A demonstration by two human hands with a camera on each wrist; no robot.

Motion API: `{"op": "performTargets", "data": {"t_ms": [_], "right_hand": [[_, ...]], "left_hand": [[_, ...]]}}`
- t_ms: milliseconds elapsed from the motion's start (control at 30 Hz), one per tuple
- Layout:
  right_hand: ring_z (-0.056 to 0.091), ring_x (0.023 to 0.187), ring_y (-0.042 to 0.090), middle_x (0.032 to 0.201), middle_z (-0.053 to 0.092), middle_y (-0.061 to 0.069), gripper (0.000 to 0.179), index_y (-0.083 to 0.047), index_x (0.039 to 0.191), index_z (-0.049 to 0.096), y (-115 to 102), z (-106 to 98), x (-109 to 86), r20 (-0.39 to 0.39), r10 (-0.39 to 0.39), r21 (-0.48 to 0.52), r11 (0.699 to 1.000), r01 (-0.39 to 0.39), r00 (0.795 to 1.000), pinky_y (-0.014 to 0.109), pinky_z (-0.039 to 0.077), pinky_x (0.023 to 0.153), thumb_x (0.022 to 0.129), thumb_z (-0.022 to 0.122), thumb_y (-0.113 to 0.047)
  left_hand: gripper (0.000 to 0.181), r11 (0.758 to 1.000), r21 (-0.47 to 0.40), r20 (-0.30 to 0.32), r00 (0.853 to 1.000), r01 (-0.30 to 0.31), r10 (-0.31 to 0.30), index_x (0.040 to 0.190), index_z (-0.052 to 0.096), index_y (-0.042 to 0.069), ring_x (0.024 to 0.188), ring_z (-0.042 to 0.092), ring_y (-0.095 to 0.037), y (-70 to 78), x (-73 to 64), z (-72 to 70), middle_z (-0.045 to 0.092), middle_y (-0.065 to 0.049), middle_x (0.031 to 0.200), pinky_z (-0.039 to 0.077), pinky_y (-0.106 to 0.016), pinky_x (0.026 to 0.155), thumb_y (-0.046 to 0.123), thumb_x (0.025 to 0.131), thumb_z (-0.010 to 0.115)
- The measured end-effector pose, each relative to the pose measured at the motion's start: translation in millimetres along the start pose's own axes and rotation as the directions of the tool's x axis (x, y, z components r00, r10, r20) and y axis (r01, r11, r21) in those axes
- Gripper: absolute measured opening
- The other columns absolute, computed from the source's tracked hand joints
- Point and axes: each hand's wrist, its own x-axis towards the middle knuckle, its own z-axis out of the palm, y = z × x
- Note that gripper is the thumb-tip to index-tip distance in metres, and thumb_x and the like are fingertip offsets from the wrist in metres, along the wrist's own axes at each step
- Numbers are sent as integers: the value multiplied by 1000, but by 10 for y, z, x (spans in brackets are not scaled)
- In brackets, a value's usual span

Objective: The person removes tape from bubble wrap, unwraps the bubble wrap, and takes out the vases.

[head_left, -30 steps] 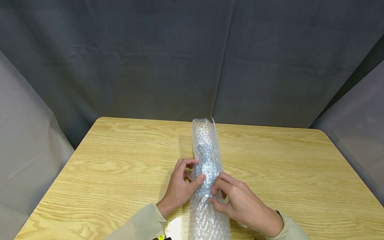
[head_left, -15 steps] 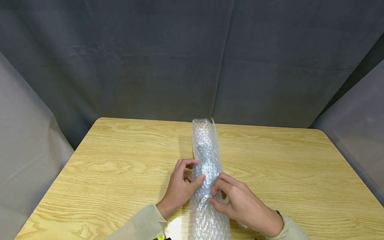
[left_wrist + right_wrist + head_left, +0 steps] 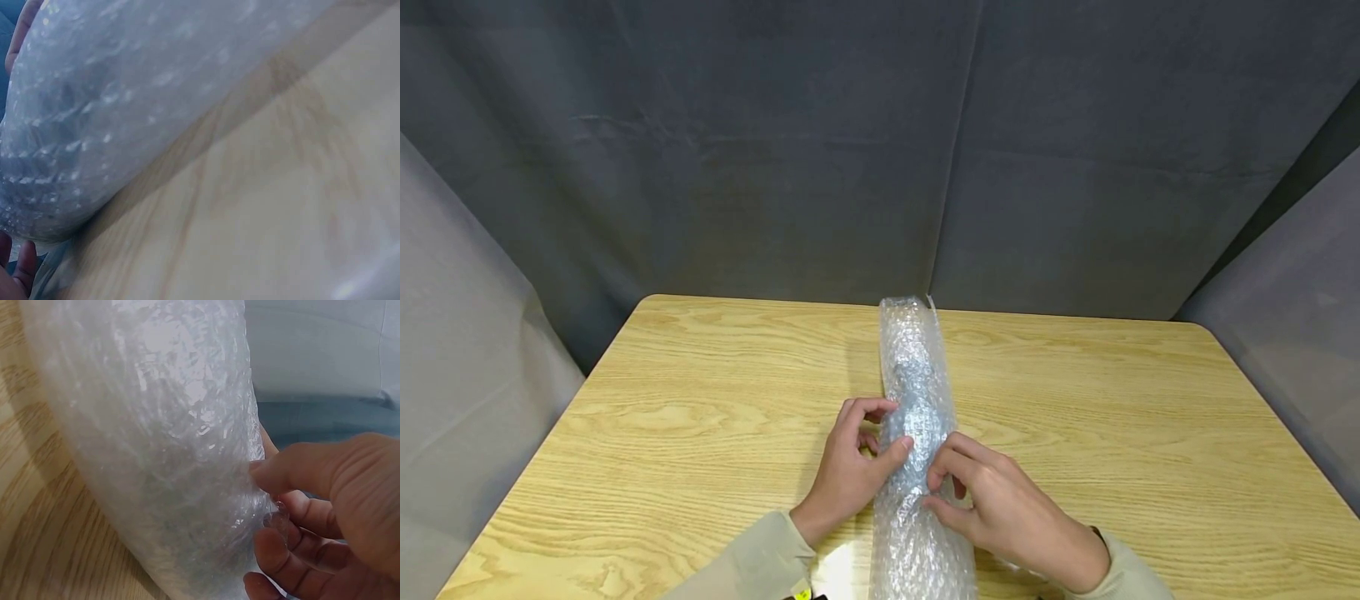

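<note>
A long roll of clear bubble wrap lies lengthwise down the middle of the table, wrapped around something bluish whose shape is hidden by the layers. From the left, my left hand grips the roll, thumb on top and fingers at its left side. My right hand pinches the wrap's loose edge on the right side with bent fingers and thumb. In the right wrist view the thumb presses at the film's edge, with the curled fingers below. The left wrist view shows mostly the side of the bubble wrap.
The wooden table extends to both sides of the roll. Behind it hangs a dark grey curtain, and light grey cloth walls flank the table. A small yellow and black item shows beside the left sleeve.
</note>
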Motion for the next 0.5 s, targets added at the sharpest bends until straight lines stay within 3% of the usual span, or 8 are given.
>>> {"op": "performTargets", "data": {"t_ms": [500], "right_hand": [[51, 74, -2, 90, 57, -14, 21, -22, 87, 64, 3, -5, 5, 13, 7, 1, 1000, -7, 1000, 12, 47, 62, 86, 84, -17]], "left_hand": [[41, 1000, -14, -2, 1000, 12, -12, 130, 61, 21, 107, 50, -15, -3, 2, 3, 56, 0, 127, 52, -24, 78, 27, 91, 75]]}}
